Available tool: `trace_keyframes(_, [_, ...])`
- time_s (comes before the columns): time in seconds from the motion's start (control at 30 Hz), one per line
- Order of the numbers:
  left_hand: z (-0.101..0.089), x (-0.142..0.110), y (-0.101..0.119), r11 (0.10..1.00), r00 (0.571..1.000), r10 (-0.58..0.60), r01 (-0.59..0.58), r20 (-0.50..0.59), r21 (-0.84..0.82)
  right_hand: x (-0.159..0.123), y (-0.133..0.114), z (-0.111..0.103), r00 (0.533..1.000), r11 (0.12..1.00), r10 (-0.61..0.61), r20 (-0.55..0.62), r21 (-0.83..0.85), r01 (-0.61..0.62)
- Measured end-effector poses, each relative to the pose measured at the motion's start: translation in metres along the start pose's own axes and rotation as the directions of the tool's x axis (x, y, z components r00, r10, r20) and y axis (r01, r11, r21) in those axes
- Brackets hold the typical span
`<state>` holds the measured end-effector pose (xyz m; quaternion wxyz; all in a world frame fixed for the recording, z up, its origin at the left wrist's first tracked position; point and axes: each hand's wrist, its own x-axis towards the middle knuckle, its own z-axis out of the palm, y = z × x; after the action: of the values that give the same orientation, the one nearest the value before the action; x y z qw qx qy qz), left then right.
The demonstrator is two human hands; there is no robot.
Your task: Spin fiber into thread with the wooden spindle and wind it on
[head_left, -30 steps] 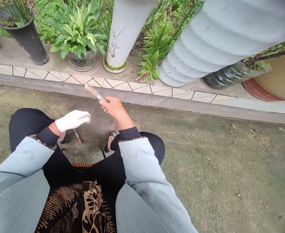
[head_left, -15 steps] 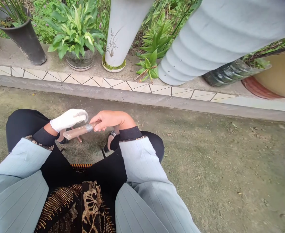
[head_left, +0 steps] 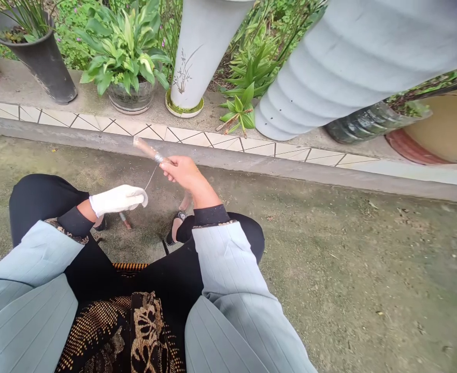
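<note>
My right hand [head_left: 185, 172] is bare and closed around one end of a brown wooden stick [head_left: 145, 148], which tilts up to the left. Silvery wire is wound in a coil [head_left: 158, 158] about the stick, just beside my fingers. From that coil a thin wire [head_left: 150, 178] runs taut down to my left hand [head_left: 117, 201]. A white glove covers the left hand, and its fingers are closed on the wire. The stick's far end is blurred by motion. Below the glove a short brown stick-like thing [head_left: 126, 223] lies near the ground, partly hidden.
A low ledge [head_left: 220, 147] with a tiled band crosses ahead. On it stand a dark pot [head_left: 53, 65], a leafy plant in a clear pot [head_left: 131, 98], a white vase [head_left: 197, 57] and a big ribbed white pot [head_left: 329, 77]. Concrete ground [head_left: 348, 259] spreads to the right.
My right hand has swung the stick up and away, so it now points up-left. The left hand has dropped slightly, and a taut length of wire shows between the hands.
</note>
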<state>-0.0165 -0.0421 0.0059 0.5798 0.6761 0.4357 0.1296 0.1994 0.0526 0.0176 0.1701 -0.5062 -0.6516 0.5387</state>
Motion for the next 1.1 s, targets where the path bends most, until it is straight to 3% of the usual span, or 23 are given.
trace_keyframes(0.07, [-0.003,-0.003,0.005,0.999,1.000,0.002,-0.002,-0.008,0.043,0.003,0.002,-0.004,0.991,0.978,0.025,-0.132,-0.200,-0.051])
trace_keyframes(0.13, [-0.007,-0.007,0.010,0.995,0.999,0.029,-0.025,-0.044,0.093,0.003,0.002,-0.005,0.987,0.896,0.022,-0.161,-0.434,-0.090])
trace_keyframes(0.17, [-0.009,-0.009,0.013,0.992,0.996,0.045,-0.036,-0.071,0.121,0.001,0.002,-0.004,0.992,0.836,0.036,-0.120,-0.541,-0.096])
trace_keyframes(0.23, [-0.013,-0.012,0.017,0.981,0.989,0.072,-0.047,-0.128,0.189,-0.003,-0.001,0.004,0.987,0.716,0.131,0.089,-0.698,-0.032])
trace_keyframes(0.27, [-0.014,-0.012,0.018,0.972,0.985,0.080,-0.043,-0.153,0.230,-0.005,-0.002,0.011,0.949,0.686,0.208,0.237,-0.727,0.031])
trace_keyframes(0.3, [-0.014,-0.012,0.019,0.962,0.981,0.084,-0.035,-0.175,0.271,-0.007,-0.003,0.017,0.877,0.689,0.283,0.389,-0.718,0.096])
trace_keyframes(0.4, [-0.016,-0.010,0.018,0.930,0.967,0.080,0.015,-0.241,0.368,-0.013,-0.007,0.033,0.613,0.825,0.329,0.718,-0.535,0.184])
trace_keyframes(0.47, [-0.019,-0.009,0.016,0.924,0.948,0.073,0.053,-0.309,0.379,-0.016,-0.011,0.035,0.542,0.901,0.234,0.807,-0.389,0.192])
trace_keyframes(0.53, [-0.022,-0.008,0.013,0.936,0.928,0.055,0.081,-0.368,0.342,-0.020,-0.015,0.027,0.522,0.944,0.100,0.847,-0.248,0.220])
trace_keyframes(0.6, [-0.024,-0.007,0.009,0.959,0.918,0.032,0.084,-0.396,0.272,-0.023,-0.019,0.015,0.567,0.969,-0.065,0.821,-0.083,0.231])
trace_keyframes(0.63, [-0.024,-0.007,0.008,0.968,0.917,0.023,0.079,-0.398,0.238,-0.025,-0.020,0.008,0.630,0.974,-0.152,0.762,0.008,0.224])
trace_keyframes(0.73, [-0.021,-0.005,0.007,0.984,0.937,0.006,0.057,-0.348,0.170,-0.023,-0.017,-0.009,0.886,0.950,-0.282,0.369,0.238,0.203])
trace_keyframes(0.8, [-0.017,-0.005,0.010,0.986,0.968,-0.010,0.051,-0.250,0.157,-0.017,-0.012,-0.013,0.970,0.942,-0.218,0.105,0.282,0.182])
trace_keyframes(0.9, [-0.012,-0.005,0.016,0.983,0.995,-0.009,0.027,-0.098,0.184,-0.005,-0.001,-0.011,0.993,0.978,-0.081,-0.089,0.184,0.096])
trace_keyframes(1.0, [-0.011,-0.006,0.022,0.976,0.999,0.033,-0.029,-0.013,0.217,0.002,0.003,-0.006,0.993,0.994,-0.023,-0.117,-0.108,0.010])
trace_keyframes(1.1, [-0.014,-0.009,0.024,0.974,0.998,0.060,-0.053,-0.025,0.220,0.000,-0.001,-0.002,0.999,0.856,-0.008,-0.051,-0.516,-0.019])
